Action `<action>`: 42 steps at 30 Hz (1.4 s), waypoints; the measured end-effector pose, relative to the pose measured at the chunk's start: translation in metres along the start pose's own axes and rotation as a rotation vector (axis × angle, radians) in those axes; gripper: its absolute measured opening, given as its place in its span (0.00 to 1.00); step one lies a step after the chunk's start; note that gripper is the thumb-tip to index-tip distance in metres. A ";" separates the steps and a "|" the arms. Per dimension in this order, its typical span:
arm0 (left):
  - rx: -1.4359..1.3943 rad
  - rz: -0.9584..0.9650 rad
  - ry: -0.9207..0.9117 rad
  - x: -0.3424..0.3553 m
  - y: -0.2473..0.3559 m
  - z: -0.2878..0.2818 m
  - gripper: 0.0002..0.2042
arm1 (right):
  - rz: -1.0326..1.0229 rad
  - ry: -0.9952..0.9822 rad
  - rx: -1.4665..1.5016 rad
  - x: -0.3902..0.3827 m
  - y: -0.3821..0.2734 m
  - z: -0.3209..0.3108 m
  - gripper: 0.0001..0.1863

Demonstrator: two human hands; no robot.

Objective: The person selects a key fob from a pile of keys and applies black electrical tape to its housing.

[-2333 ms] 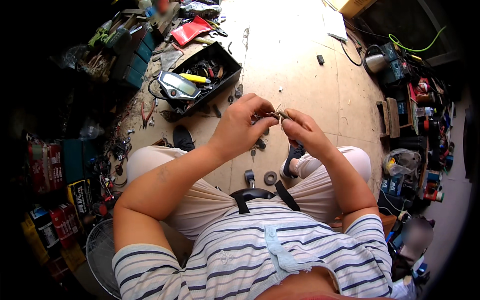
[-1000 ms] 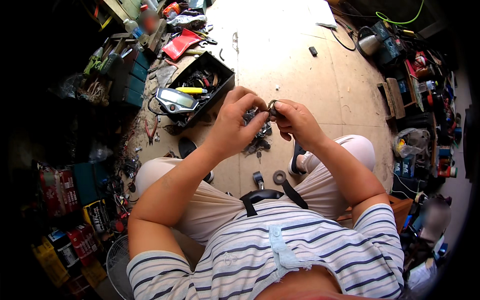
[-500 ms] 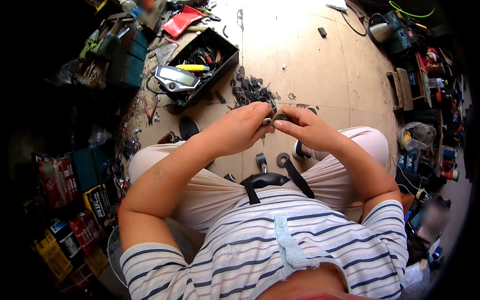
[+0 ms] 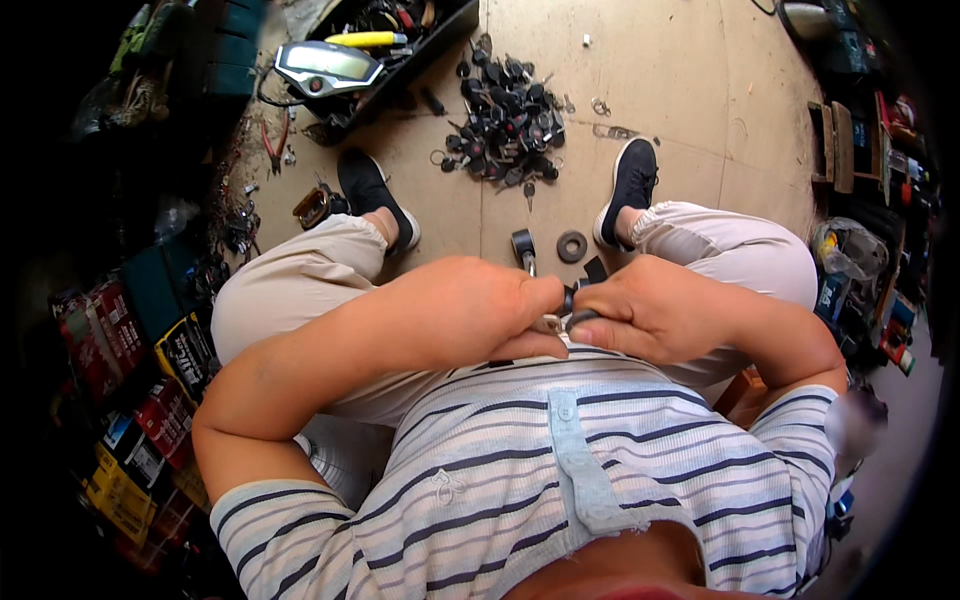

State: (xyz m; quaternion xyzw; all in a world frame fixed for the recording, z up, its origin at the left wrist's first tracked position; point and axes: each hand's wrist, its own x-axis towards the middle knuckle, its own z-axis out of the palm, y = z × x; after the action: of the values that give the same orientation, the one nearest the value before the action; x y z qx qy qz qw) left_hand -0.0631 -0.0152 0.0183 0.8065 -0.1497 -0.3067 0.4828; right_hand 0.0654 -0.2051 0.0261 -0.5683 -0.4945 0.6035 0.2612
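Note:
Close to my waist, my two hands meet fingertip to fingertip. My left hand is closed, with a small silvery metal piece showing between its thumb and fingers. My right hand pinches a small black-headed key, partly covered by the fingers. Whether the metal piece and the key are joined, I cannot tell. Beyond my hands, on the floor between my shoes, lies a pile of black-headed keys, some with rings.
A black tray of loose parts stands far left, bearing a digital instrument display and a yellow-handled tool. Red pliers lie nearby. A dark ring and a black-and-metal tool lie before me. Boxes line the left.
Both hands have come down toward my waist, still together around the small pieces. My view has tilted nearer, so the whole key pile and both shoes now show.

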 end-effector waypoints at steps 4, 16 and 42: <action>0.030 -0.207 -0.006 -0.014 -0.027 -0.017 0.15 | 0.062 0.053 -0.083 -0.031 0.009 -0.024 0.14; -0.294 -0.357 0.250 -0.007 -0.059 -0.042 0.07 | 0.373 0.207 1.078 -0.010 0.051 -0.031 0.21; -0.531 -0.166 0.540 0.030 -0.028 -0.028 0.12 | 0.164 0.628 0.278 0.033 0.036 -0.017 0.18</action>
State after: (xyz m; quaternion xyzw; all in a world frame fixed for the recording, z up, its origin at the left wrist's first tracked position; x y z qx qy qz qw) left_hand -0.0242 0.0014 -0.0068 0.7147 0.1333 -0.1494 0.6702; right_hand 0.0832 -0.1847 -0.0174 -0.7229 -0.2560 0.4800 0.4261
